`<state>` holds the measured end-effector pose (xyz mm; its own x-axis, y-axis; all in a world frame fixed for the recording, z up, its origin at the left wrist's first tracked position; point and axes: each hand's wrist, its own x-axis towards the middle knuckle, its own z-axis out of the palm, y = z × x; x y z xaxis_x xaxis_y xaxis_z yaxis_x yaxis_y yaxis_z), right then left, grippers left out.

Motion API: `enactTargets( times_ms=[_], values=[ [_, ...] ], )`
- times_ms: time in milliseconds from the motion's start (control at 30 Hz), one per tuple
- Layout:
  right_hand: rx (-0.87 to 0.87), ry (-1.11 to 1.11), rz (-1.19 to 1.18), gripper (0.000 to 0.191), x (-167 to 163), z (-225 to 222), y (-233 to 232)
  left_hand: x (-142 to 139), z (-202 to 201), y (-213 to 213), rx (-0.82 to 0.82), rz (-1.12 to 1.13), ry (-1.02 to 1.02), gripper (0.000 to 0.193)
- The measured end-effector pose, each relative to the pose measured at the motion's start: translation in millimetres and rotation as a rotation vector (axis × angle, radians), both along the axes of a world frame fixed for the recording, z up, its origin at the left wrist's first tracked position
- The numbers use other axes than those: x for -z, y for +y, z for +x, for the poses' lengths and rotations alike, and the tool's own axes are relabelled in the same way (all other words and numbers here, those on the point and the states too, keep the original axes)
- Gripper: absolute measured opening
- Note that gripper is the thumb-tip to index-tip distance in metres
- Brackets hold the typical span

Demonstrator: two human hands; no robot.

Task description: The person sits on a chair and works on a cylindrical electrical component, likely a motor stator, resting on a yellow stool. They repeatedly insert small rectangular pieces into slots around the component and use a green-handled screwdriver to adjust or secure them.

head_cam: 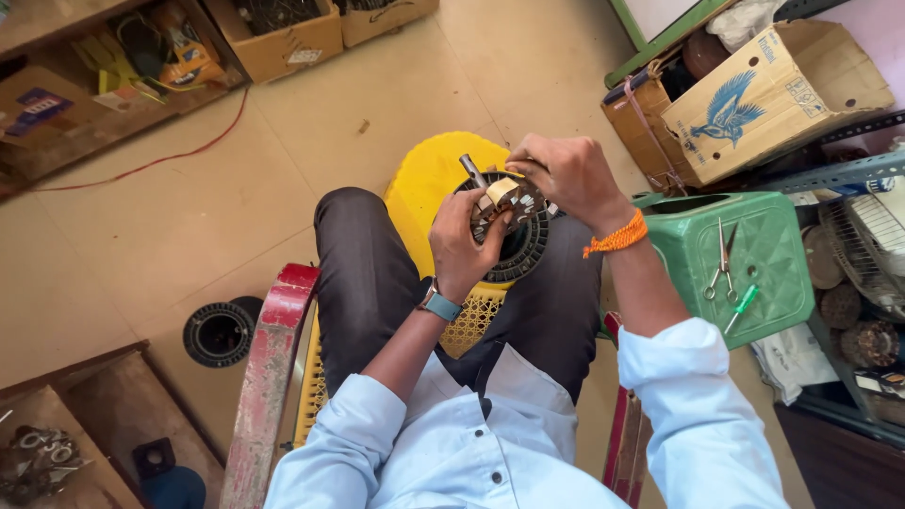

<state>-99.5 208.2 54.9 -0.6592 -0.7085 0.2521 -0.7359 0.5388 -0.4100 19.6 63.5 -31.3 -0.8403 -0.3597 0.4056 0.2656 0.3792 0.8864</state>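
Hands meet at the centre of the frame over a round black motor core (pixel 514 240) that rests on a yellow stool (pixel 424 188): the left hand (pixel 464 247) grips its near side, and the right hand (pixel 564 174) pinches closed on a small part at its top edge. Steady bracing by the left while the right works in small motions seems the best way here. Scissors (pixel 721 264) and a green screwdriver (pixel 742 306) lie on the green stool (pixel 768 273) at right, a second black ring (pixel 219 333) sits on the floor lower left, and nothing blocks the work.

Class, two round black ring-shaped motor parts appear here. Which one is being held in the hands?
The ring over the yellow stool: this black ring sits between the left hand and right hand. The other ring lies untouched on the floor.
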Motion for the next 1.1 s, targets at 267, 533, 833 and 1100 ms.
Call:
enactTargets(
  times_ms=[267, 533, 833, 1100],
  values=[
    [-0.136, -0.085, 0.210, 0.017, 20, -46, -26, 5, 1, -3, 0.068, -0.002, -0.041, 0.039],
    [-0.186, -0.018, 0.293, 0.019, 5, -42, -44, 23, -18, -40, 0.727, 1.606, -0.200, 0.077],
    [0.182, -0.014, -0.109, 0.012, -20, 65, -12, 42, -30, -32, 0.577, 1.092, -0.220, 0.017],
    [0.708, -0.591, -0.721, 0.011, 74, 133, -12, 19, -36, -49, 0.639, 0.958, -0.316, 0.029]
  ],
)
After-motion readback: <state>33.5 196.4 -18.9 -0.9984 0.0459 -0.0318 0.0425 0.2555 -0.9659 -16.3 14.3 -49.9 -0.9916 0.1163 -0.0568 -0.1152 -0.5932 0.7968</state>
